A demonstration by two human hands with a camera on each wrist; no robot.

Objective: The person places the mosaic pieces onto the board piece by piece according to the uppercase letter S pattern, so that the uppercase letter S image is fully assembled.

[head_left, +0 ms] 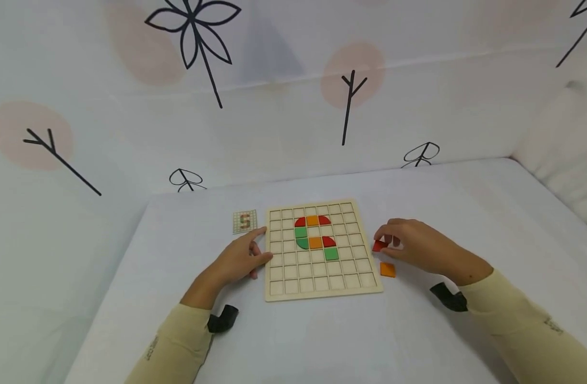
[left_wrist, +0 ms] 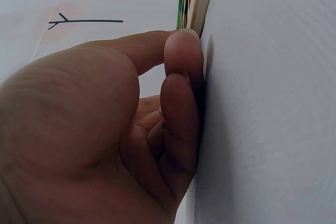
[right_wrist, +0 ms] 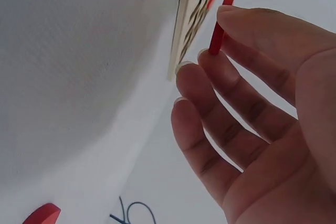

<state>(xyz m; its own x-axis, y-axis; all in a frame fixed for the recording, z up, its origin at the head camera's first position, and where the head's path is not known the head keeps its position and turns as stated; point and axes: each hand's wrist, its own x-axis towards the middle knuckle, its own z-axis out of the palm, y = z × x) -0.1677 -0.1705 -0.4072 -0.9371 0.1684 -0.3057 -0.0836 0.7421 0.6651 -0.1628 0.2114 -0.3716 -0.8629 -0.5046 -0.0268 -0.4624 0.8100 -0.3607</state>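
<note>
A square wooden grid board (head_left: 284, 273) lies on the white table, with red, orange and green flat tiles set in several cells as a curved figure. My left hand (head_left: 238, 258) touches the board's left edge with index finger and thumb spread apart; its other fingers are bent under. To the right of the board, my right hand (head_left: 415, 242) pinches a red tile (right_wrist: 220, 30) between thumb and fingertip, held on edge. An orange tile (head_left: 387, 270) lies just below that hand. Another red tile (right_wrist: 43, 214) rests on the table in the right wrist view; the hand seems to hide it in the head view.
A small pattern card (head_left: 245, 221) with a similar coloured figure lies beyond the left hand, by the board's upper left corner. A white cloth wall (head_left: 284, 138) with drawn plants stands behind the table.
</note>
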